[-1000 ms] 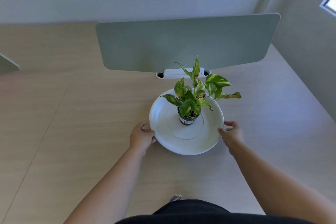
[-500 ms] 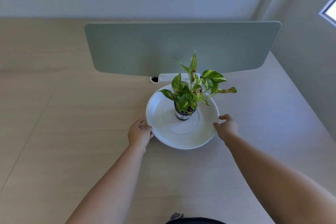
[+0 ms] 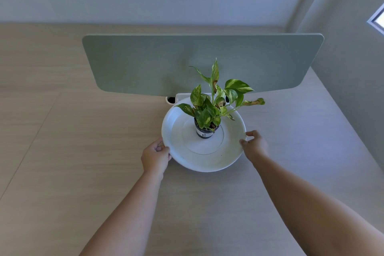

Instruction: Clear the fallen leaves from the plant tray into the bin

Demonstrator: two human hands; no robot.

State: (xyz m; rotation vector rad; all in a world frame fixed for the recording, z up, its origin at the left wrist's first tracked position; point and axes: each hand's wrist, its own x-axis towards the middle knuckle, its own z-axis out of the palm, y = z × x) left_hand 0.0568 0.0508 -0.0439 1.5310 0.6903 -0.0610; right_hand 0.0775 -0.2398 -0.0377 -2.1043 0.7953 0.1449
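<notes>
While resting on the pale wood tabletop [image 3: 83, 172], white round plant tray [image 3: 187, 156] held at both sides. Left hand [image 3: 155, 157] on the left rim, grip closed on the tray edge, thumb on top, fingers curled under. Right hand [image 3: 255, 146] on the right rim, grip likewise pinching the tray edge between thumb and fingers. Small dark pot [image 3: 204, 132] upright just behind the tray's middle, carrying a green and yellow variegated plant [image 3: 216, 97]; some leaves brown at the tips, one browned leaf [image 3: 254, 102] reaching out past the right rim. Tray floor bare but for a few tiny dark specks near the front. Behind the tray, close to its far rim, grey-green divider panel [image 3: 155, 64] standing upright in a white clamp [image 3: 178, 97]. Bare forearms stretched forward from below.
</notes>
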